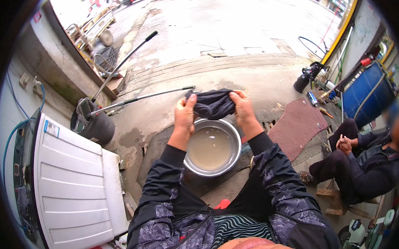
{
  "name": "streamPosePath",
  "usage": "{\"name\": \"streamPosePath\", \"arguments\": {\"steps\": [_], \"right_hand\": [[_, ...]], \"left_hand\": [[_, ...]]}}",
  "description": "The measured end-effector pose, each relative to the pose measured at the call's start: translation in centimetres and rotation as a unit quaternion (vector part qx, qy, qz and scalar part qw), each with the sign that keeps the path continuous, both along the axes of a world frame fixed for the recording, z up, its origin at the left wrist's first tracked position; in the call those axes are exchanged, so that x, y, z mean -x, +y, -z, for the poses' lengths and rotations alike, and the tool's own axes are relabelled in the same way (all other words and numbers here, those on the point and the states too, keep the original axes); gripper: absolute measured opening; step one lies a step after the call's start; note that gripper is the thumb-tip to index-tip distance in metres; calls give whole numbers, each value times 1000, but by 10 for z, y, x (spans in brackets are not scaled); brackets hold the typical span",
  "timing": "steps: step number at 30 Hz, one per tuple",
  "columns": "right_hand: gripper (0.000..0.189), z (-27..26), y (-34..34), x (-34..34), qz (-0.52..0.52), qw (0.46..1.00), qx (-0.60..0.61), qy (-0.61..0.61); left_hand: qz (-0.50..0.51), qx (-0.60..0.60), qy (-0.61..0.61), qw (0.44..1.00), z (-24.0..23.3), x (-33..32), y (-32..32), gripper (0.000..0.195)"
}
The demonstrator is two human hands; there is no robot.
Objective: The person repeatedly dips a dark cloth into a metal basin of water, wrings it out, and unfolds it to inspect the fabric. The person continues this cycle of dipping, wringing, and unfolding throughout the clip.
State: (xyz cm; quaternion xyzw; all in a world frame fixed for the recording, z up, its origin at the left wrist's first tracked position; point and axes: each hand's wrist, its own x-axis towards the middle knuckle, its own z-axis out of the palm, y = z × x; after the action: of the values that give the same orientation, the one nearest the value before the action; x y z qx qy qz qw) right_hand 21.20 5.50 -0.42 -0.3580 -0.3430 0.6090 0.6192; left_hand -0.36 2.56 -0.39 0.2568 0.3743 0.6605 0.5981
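Note:
A dark, bunched piece of cloth (214, 103) is stretched between my two hands. My left hand (184, 116) grips its left end, with the thumb on top. At the right end, my right hand (245, 108) pinches the cloth between thumb and fingers. Just below the cloth, a round metal basin (238, 158) stands on the ground between my knees. Cloudy brownish water (210, 149) fills much of it, with a few light specks on the surface.
A white ribbed appliance (73, 183) is at the left, near a dark bucket (103, 128) holding mops. A seated person (361, 164) is at the right, hands together. Near them are a reddish mat (298, 128) and a blue barrel (368, 90). Paving stretches ahead.

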Motion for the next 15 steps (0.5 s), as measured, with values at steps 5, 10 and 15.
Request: {"name": "streamPosePath", "arguments": {"steps": [5,10,15], "right_hand": [[20,-7,5,-8,-11,996,-15,92],[35,-23,-10,-4,-104,987,-76,95],[63,-40,-31,2,-215,965,-103,111]], "left_hand": [[74,32,216,973,15,-10,-2,48],[270,-2,451,851,31,-22,-11,49],[375,-79,566,730,33,-24,-22,31]]}}
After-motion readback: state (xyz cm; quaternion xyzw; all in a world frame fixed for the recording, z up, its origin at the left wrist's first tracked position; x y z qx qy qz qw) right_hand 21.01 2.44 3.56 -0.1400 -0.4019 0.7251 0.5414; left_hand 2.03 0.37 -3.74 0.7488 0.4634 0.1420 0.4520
